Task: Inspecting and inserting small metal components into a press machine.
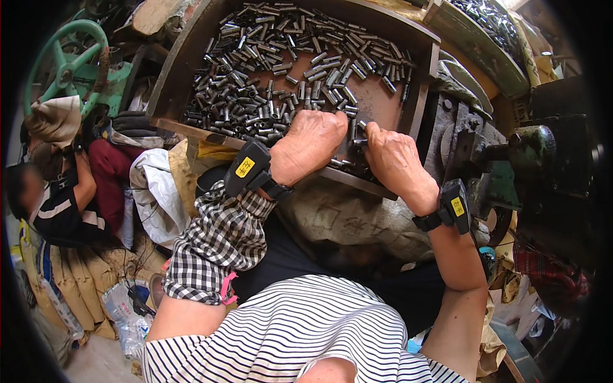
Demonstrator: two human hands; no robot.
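Observation:
A wooden tray (165, 89) in front of me holds a heap of short, dark metal tubes (239, 92). Over the near part of the heap is my left hand (313, 143), closed, its fingers curled down among the tubes. What it grips is hidden behind the knuckles. To its right, above the tray's near right corner, my right hand (397, 158) is closed in a pinch. A small metal tube (361, 142) shows at its fingertips. The hands are a short gap apart.
On the right stands a dark machine (533, 153) close to my right forearm. Another metal-filled tray (488, 25) lies at the far right. At left are a green handwheel (66, 73) and a seated person (64, 185). A pale sack (364, 214) hangs under the tray.

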